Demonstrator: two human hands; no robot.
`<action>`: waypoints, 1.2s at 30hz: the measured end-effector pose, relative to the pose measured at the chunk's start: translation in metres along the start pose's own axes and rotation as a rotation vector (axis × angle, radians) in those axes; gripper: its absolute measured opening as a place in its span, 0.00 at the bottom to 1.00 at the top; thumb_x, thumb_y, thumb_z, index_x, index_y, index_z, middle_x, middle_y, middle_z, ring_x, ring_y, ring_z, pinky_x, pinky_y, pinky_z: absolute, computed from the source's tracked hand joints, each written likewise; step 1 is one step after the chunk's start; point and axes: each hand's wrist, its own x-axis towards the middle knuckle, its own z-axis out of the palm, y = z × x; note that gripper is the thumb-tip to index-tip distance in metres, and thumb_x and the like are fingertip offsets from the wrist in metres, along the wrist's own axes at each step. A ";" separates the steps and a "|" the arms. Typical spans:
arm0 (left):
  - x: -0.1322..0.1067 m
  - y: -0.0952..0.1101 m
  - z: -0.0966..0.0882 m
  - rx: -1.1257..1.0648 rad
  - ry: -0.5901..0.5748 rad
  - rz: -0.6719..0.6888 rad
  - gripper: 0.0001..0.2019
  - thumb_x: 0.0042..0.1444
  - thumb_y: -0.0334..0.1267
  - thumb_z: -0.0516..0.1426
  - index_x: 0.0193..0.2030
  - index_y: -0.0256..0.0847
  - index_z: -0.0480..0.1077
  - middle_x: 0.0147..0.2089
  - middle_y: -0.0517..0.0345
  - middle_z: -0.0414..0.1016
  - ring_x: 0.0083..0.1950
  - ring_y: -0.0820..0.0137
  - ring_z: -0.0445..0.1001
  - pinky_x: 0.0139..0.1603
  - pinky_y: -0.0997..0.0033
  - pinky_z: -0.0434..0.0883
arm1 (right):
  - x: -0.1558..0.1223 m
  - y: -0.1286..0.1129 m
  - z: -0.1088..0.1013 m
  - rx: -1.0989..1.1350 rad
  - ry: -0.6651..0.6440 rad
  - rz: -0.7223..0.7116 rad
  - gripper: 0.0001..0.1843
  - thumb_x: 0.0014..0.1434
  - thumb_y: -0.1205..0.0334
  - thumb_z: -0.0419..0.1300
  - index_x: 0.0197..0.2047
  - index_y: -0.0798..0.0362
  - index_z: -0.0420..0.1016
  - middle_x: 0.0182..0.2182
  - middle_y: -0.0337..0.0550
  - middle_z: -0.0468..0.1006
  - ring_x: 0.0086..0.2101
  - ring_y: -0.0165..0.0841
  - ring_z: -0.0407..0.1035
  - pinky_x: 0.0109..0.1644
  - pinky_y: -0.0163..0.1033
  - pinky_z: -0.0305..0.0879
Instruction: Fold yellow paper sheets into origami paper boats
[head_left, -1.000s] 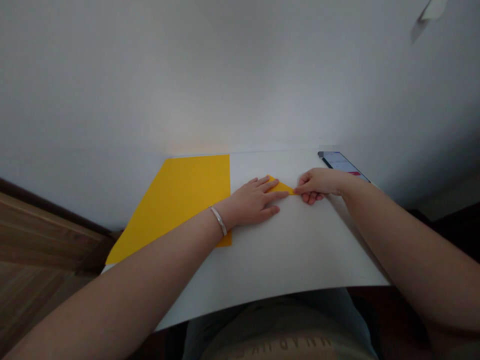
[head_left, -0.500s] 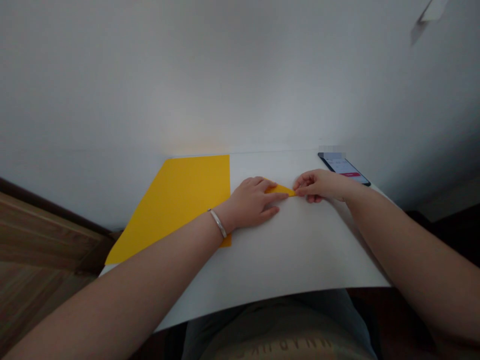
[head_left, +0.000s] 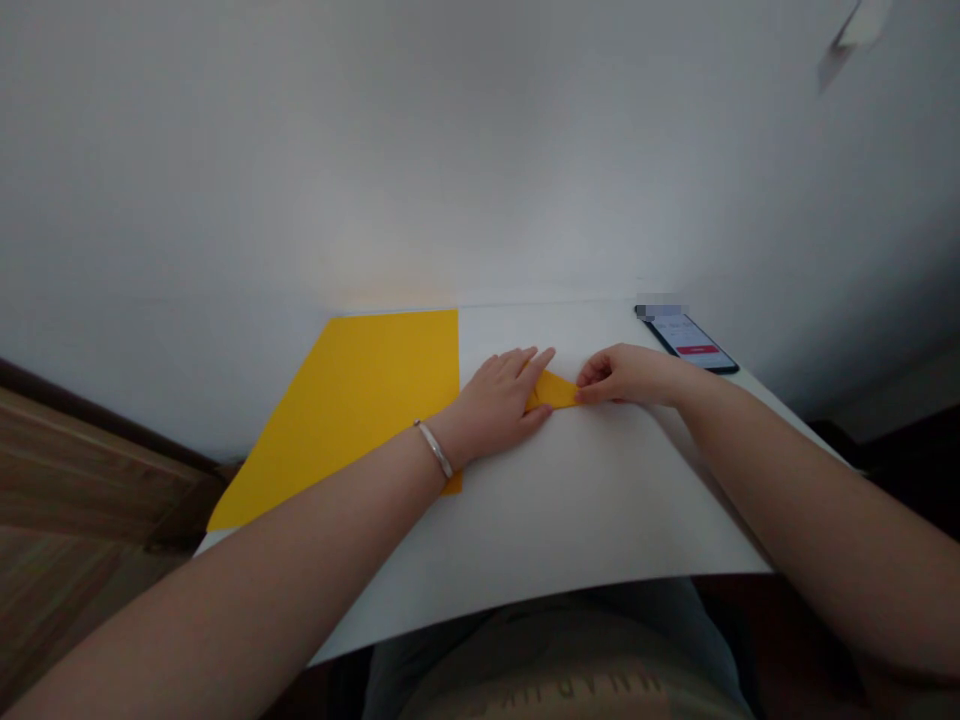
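Observation:
A small folded piece of yellow paper [head_left: 557, 390] lies on the white tabletop between my hands, pointed towards the right. My left hand [head_left: 504, 400] rests across its left part, fingers stretched out and the thumb along the near edge; that part of the paper is hidden under the hand. At the right tip, my right hand [head_left: 611, 375] pinches the paper between thumb and fingers, its other fingers curled. To the left, a large flat yellow sheet [head_left: 375, 390] extends under my left wrist and forearm.
A phone [head_left: 694, 343] with a lit screen lies at the table's right back corner. The white table [head_left: 585, 520] meets a pale wall [head_left: 480, 150] at its far edge. Wooden furniture [head_left: 82, 460] stands at the left.
My right hand has shifted slightly left and nearer with the paper tip. The fingers of my left hand have moved further up the paper, showing more of it.

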 end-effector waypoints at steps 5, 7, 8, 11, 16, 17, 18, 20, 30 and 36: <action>0.000 0.002 -0.009 -0.038 0.096 -0.136 0.42 0.55 0.46 0.57 0.70 0.34 0.41 0.58 0.40 0.68 0.55 0.55 0.70 0.55 0.57 0.65 | 0.001 0.000 0.005 0.004 0.087 -0.072 0.07 0.49 0.58 0.61 0.31 0.51 0.74 0.23 0.36 0.72 0.22 0.27 0.61 0.25 0.34 0.55; 0.001 0.000 -0.011 -0.079 0.121 -0.215 0.46 0.53 0.45 0.59 0.71 0.36 0.36 0.50 0.44 0.74 0.47 0.58 0.74 0.48 0.60 0.68 | 0.002 0.002 0.007 -0.046 0.180 -0.133 0.07 0.50 0.57 0.60 0.32 0.51 0.74 0.25 0.37 0.74 0.24 0.27 0.63 0.26 0.34 0.57; 0.001 -0.001 -0.011 -0.109 0.141 -0.241 0.47 0.53 0.44 0.60 0.70 0.37 0.34 0.48 0.46 0.74 0.46 0.59 0.74 0.46 0.62 0.68 | 0.003 0.002 0.007 -0.092 0.220 -0.161 0.07 0.50 0.57 0.60 0.32 0.51 0.74 0.26 0.38 0.74 0.25 0.28 0.64 0.27 0.34 0.57; 0.003 -0.005 -0.008 -0.167 0.201 -0.201 0.40 0.52 0.40 0.60 0.67 0.38 0.45 0.51 0.48 0.72 0.49 0.62 0.72 0.49 0.65 0.68 | 0.004 0.004 0.007 -0.229 0.269 -0.190 0.07 0.51 0.57 0.60 0.32 0.50 0.76 0.27 0.40 0.76 0.27 0.30 0.66 0.30 0.35 0.59; 0.006 -0.007 -0.002 -0.087 0.167 -0.166 0.10 0.55 0.39 0.56 0.41 0.35 0.66 0.42 0.49 0.71 0.45 0.61 0.70 0.47 0.62 0.69 | 0.003 0.006 0.004 -0.246 0.227 -0.075 0.08 0.50 0.57 0.61 0.33 0.49 0.80 0.29 0.41 0.79 0.28 0.32 0.69 0.31 0.36 0.60; 0.007 -0.007 -0.002 -0.084 0.157 -0.177 0.09 0.56 0.39 0.55 0.39 0.35 0.66 0.41 0.49 0.71 0.44 0.61 0.70 0.47 0.62 0.69 | 0.002 0.006 0.003 -0.235 0.220 -0.054 0.08 0.50 0.57 0.61 0.32 0.49 0.80 0.29 0.41 0.79 0.28 0.32 0.70 0.31 0.36 0.60; 0.007 -0.007 -0.002 -0.087 0.147 -0.184 0.08 0.57 0.39 0.55 0.38 0.35 0.67 0.41 0.49 0.71 0.44 0.62 0.70 0.47 0.62 0.69 | 0.002 0.006 0.002 -0.226 0.212 -0.033 0.08 0.50 0.56 0.62 0.31 0.49 0.80 0.28 0.40 0.80 0.28 0.32 0.70 0.30 0.36 0.61; 0.008 -0.007 -0.002 -0.102 0.124 -0.187 0.07 0.57 0.38 0.55 0.37 0.35 0.67 0.40 0.49 0.72 0.44 0.62 0.70 0.49 0.62 0.68 | 0.001 0.006 0.000 -0.217 0.194 0.004 0.08 0.49 0.56 0.62 0.30 0.49 0.81 0.27 0.40 0.80 0.27 0.32 0.70 0.29 0.36 0.60; 0.010 -0.009 0.002 -0.093 0.088 -0.189 0.06 0.56 0.37 0.56 0.35 0.35 0.67 0.39 0.50 0.71 0.43 0.62 0.69 0.49 0.62 0.68 | 0.003 0.013 -0.008 -0.220 0.078 0.108 0.10 0.47 0.54 0.63 0.31 0.49 0.81 0.27 0.40 0.80 0.29 0.34 0.70 0.30 0.37 0.60; 0.007 -0.013 -0.001 -0.125 0.081 -0.177 0.05 0.56 0.37 0.55 0.34 0.37 0.66 0.39 0.51 0.71 0.42 0.63 0.68 0.48 0.61 0.68 | 0.002 0.022 -0.011 -0.143 0.013 -0.033 0.11 0.50 0.53 0.60 0.33 0.49 0.79 0.29 0.39 0.78 0.29 0.31 0.68 0.30 0.35 0.60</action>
